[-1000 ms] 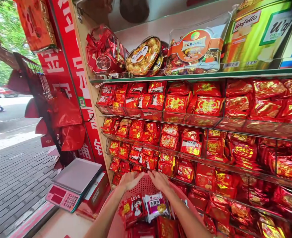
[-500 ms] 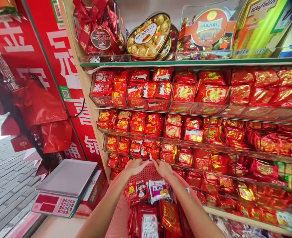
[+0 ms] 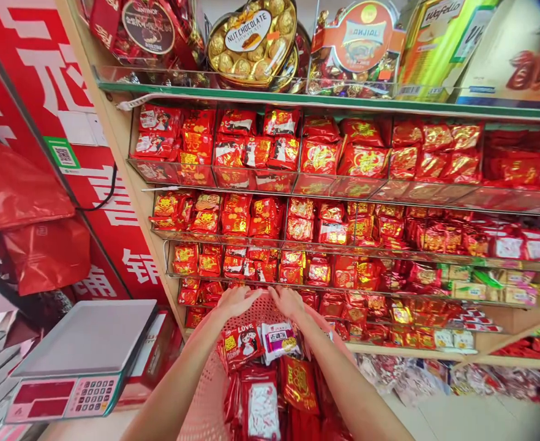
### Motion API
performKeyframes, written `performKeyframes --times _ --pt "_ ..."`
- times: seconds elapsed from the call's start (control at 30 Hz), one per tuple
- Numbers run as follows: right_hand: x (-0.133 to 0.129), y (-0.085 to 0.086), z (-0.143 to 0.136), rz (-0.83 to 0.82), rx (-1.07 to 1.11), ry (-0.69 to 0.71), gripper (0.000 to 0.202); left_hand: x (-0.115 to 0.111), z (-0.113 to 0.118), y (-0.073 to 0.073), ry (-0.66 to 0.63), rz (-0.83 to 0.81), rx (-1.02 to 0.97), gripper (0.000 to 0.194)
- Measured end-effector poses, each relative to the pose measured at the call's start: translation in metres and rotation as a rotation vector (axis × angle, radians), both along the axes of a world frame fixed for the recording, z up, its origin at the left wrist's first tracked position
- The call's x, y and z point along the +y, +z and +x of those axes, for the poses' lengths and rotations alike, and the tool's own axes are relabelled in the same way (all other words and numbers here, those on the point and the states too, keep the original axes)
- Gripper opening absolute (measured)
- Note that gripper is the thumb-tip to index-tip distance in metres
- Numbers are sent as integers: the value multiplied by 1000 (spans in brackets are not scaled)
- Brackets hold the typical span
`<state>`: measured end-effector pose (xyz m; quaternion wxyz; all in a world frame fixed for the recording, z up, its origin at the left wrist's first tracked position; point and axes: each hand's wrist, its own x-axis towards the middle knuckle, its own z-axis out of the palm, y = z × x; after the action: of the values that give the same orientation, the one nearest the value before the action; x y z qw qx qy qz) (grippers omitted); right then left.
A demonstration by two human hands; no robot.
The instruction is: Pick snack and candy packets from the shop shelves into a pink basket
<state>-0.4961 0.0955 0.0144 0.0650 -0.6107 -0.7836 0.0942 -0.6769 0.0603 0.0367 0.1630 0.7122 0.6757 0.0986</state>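
A pink perforated plastic basket (image 3: 204, 389) sits in front of me at the lower middle. My left hand (image 3: 237, 302) is closed over its far rim, the thumb pointing inward. Beside it, my right hand (image 3: 288, 301) grips the same rim, thumb also inward; the fingertips of both hands are hidden beyond the edge. Inside the basket lie a red LOVE packet (image 3: 242, 344), a white and purple biscuit packet (image 3: 280, 342), a red packet with gold characters (image 3: 299, 383) and a clear-fronted pack of white pieces (image 3: 261, 411).
Ahead, shelves hold rows of red candy packets (image 3: 320, 156), with a gold nut chocolate box (image 3: 251, 46) on the top glass shelf (image 3: 297, 98). A digital scale (image 3: 90, 337) stands at left, near hanging red bags (image 3: 45, 254). Plastic-wrapped goods (image 3: 417, 376) lie low at right.
My view has turned right and slightly down, so the shelves and scale appear further left and more floor shows at right. Both hands keep hold of the basket's rim.
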Motion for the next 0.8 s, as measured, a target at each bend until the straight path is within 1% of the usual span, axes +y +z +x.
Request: performKeyframes --times 0.2,0.33,0.47,0.8 --pt "-8 -1 -2 -28 7 -40 65 -4 -2 -3 -31 -6 8 78" --pt "-12 -1 -2 -25 13 -45 65 -4 -4 -5 -28 -17 -6 79" --pt "-14 -1 0 -19 16 -52 65 -3 -3 -6 -57 -16 -15 78" --pt "-18 4 9 -22 5 -80 69 -2 6 1 -118 0 14 75"
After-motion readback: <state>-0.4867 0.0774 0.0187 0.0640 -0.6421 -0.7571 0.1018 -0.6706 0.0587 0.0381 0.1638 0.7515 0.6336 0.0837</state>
